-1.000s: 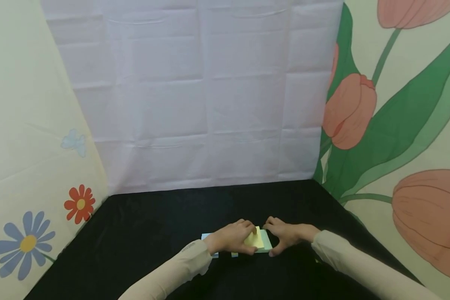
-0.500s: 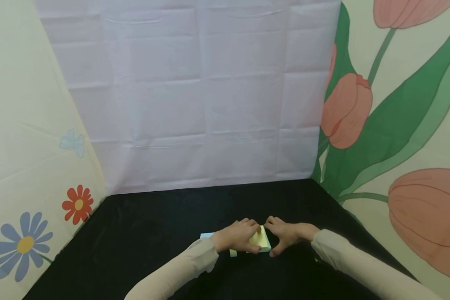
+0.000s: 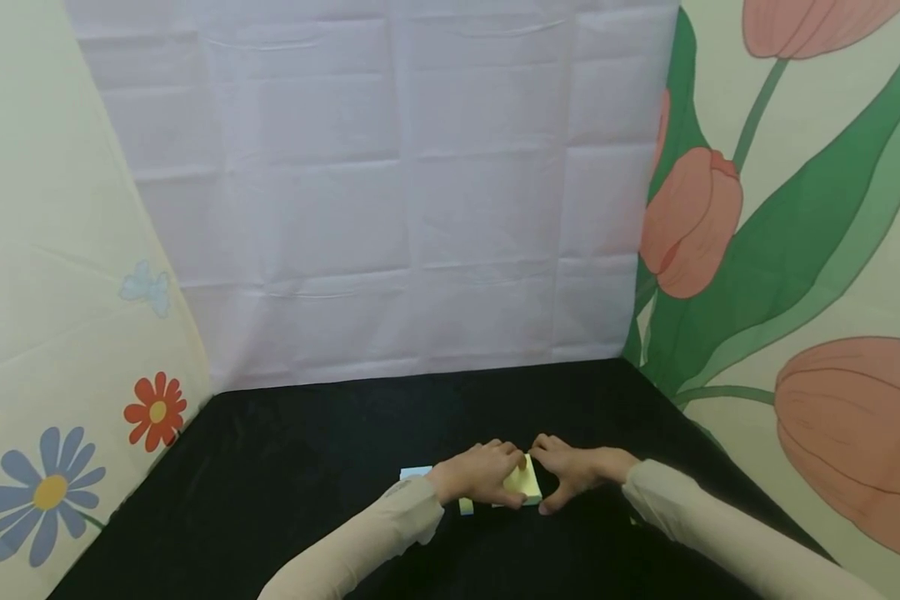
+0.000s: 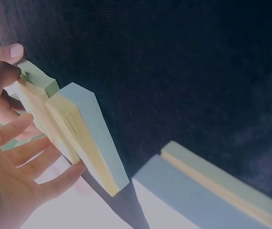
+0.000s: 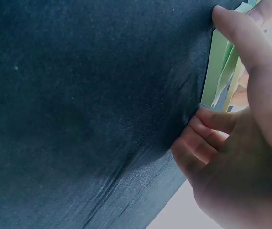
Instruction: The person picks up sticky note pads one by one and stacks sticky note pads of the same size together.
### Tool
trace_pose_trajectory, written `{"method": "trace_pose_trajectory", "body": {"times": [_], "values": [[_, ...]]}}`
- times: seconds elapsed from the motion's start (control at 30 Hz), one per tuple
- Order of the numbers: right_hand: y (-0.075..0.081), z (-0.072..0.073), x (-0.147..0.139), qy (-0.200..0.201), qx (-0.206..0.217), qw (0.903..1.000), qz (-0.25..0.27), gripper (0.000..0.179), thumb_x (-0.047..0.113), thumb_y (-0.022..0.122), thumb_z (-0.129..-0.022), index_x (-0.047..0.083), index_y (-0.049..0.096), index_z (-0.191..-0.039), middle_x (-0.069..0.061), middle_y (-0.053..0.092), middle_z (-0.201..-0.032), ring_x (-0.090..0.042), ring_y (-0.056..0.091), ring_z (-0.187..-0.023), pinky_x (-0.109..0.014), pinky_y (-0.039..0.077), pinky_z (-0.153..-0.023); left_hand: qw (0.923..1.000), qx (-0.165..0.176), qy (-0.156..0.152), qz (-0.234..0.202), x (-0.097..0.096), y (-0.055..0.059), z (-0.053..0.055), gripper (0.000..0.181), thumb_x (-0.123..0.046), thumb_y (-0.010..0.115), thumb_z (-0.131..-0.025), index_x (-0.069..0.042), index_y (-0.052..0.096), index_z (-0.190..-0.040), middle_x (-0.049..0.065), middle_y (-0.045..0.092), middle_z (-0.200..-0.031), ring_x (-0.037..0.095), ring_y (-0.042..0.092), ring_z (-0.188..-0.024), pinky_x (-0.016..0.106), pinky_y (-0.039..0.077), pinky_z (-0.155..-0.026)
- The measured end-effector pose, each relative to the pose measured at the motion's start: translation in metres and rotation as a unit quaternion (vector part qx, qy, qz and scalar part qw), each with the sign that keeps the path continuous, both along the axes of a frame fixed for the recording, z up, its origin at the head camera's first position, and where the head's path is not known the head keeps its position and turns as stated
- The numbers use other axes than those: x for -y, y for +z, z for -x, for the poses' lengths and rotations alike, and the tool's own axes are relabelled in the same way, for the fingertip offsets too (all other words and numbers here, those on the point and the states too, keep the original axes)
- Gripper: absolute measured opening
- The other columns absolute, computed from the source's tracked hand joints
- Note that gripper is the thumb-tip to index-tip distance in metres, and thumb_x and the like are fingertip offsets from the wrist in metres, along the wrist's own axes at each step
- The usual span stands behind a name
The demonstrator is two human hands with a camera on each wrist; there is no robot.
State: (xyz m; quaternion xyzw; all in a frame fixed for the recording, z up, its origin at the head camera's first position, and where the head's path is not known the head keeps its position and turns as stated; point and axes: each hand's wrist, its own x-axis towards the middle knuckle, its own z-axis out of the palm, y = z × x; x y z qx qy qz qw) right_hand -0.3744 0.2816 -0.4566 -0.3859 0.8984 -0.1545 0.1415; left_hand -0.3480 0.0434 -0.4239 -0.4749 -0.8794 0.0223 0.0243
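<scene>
In the head view, my left hand (image 3: 482, 475) holds a yellow sticky note pad (image 3: 527, 483) between thumb and fingers, over a green sticky note pad (image 4: 50, 87). My right hand (image 3: 572, 467) sits at the right edge of this stack. In the right wrist view, its thumb and fingertips grip opposite corners of the green pad (image 5: 215, 67), whose top sheets are slightly parted. Next to the stack, the left wrist view has another yellow pad (image 4: 78, 133) lying against a pale blue one (image 4: 101, 131). The left hand hides part of the stack.
Farther left lies a stack with a blue pad (image 4: 179, 188) and a green pad (image 4: 226, 176), a yellow layer between them. All rest on a black tablecloth (image 3: 330, 450). A white cloth (image 3: 390, 208) hangs behind, with flower-printed cloths at both sides.
My left hand has shifted slightly right with the yellow pad, which now covers the green strip that showed at its right. The right hand has stayed in place.
</scene>
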Motion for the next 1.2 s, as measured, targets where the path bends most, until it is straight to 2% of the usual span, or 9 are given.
{"method": "trace_pose_trajectory", "body": {"times": [0.13,0.23,0.37,0.6,0.77,0.87,0.97,1.03,1.2], "values": [[-0.023,0.02,-0.008,-0.022,0.004,0.9997,-0.006,0.088,0.068,0.073,-0.074,0.012,0.046,-0.137,0.006,0.033,-0.118,-0.015,0.036,-0.105,-0.036,0.041,-0.09,1.0,0.004,0.005,0.004,-0.002,-0.002,0.001,0.049,-0.053,0.062,-0.093,-0.019,0.058,-0.127,-0.003,0.058,-0.124,0.008,0.053,-0.1,0.023,0.045,-0.076],[-0.028,0.024,-0.009,-0.027,0.006,0.9996,-0.009,0.094,0.069,0.073,-0.073,0.009,0.044,-0.139,0.006,0.033,-0.12,-0.016,0.036,-0.108,-0.038,0.041,-0.093,0.9999,0.005,0.007,0.011,-0.002,-0.002,0.0,0.049,-0.053,0.061,-0.094,-0.019,0.059,-0.128,-0.002,0.058,-0.126,0.009,0.053,-0.104,0.025,0.047,-0.079],[-0.025,0.02,-0.009,-0.013,-0.002,0.9999,-0.001,0.092,0.068,0.072,-0.076,0.008,0.044,-0.14,0.006,0.034,-0.119,-0.015,0.036,-0.107,-0.038,0.041,-0.093,0.9998,0.008,0.006,0.015,-0.001,-0.002,-0.002,0.05,-0.054,0.06,-0.094,-0.019,0.058,-0.13,-0.002,0.057,-0.13,0.01,0.053,-0.109,0.027,0.047,-0.083],[-0.005,0.001,-0.003,0.014,-0.017,0.9997,0.008,0.084,0.059,0.072,-0.082,0.004,0.044,-0.138,0.0,0.035,-0.118,-0.018,0.036,-0.105,-0.04,0.042,-0.091,0.9999,0.006,0.004,0.014,-0.002,-0.004,-0.001,0.051,-0.055,0.059,-0.094,-0.02,0.058,-0.131,-0.002,0.057,-0.13,0.01,0.053,-0.108,0.028,0.046,-0.082],[-0.016,0.011,-0.006,-0.008,-0.01,0.9999,0.002,0.087,0.067,0.071,-0.078,0.009,0.046,-0.138,0.006,0.034,-0.118,-0.014,0.036,-0.106,-0.037,0.041,-0.092,0.9999,0.002,0.004,0.017,-0.002,-0.005,0.0,0.052,-0.057,0.058,-0.094,-0.02,0.058,-0.131,-0.003,0.057,-0.13,0.01,0.053,-0.108,0.029,0.047,-0.082],[-0.02,0.017,-0.008,0.0,-0.008,1.0,0.003,0.087,0.065,0.072,-0.078,0.008,0.045,-0.138,0.004,0.034,-0.118,-0.016,0.036,-0.106,-0.038,0.042,-0.092,0.9999,0.001,0.003,0.016,-0.001,-0.006,0.002,0.052,-0.057,0.058,-0.094,-0.02,0.058,-0.131,-0.003,0.057,-0.13,0.01,0.053,-0.107,0.029,0.047,-0.081],[-0.01,0.008,-0.004,0.009,-0.021,0.9997,-0.003,0.084,0.063,0.07,-0.082,0.006,0.044,-0.138,0.002,0.034,-0.119,-0.017,0.036,-0.106,-0.038,0.042,-0.091,0.9999,0.005,0.003,0.013,0.0,-0.007,0.003,0.053,-0.057,0.056,-0.095,-0.02,0.056,-0.133,-0.002,0.056,-0.131,0.012,0.054,-0.108,0.03,0.047,-0.082],[0.006,-0.006,0.002,0.01,-0.023,0.9997,-0.005,0.082,0.058,0.072,-0.083,0.001,0.046,-0.135,-0.002,0.035,-0.116,-0.019,0.036,-0.104,-0.038,0.042,-0.09,0.9999,0.009,0.002,0.01,0.0,-0.008,0.003,0.055,-0.058,0.055,-0.095,-0.02,0.055,-0.135,-0.002,0.055,-0.133,0.012,0.053,-0.11,0.031,0.048,-0.084],[0.041,-0.039,0.022,-0.024,-0.027,0.9989,-0.032,0.073,0.048,0.077,-0.082,-0.002,0.05,-0.128,-0.004,0.035,-0.11,-0.02,0.036,-0.098,-0.037,0.042,-0.087,0.9999,0.012,0.0,0.002,0.002,-0.007,0.002,0.056,-0.059,0.05,-0.097,-0.018,0.054,-0.136,-0.001,0.054,-0.135,0.013,0.052,-0.114,0.031,0.048,-0.088]]}}
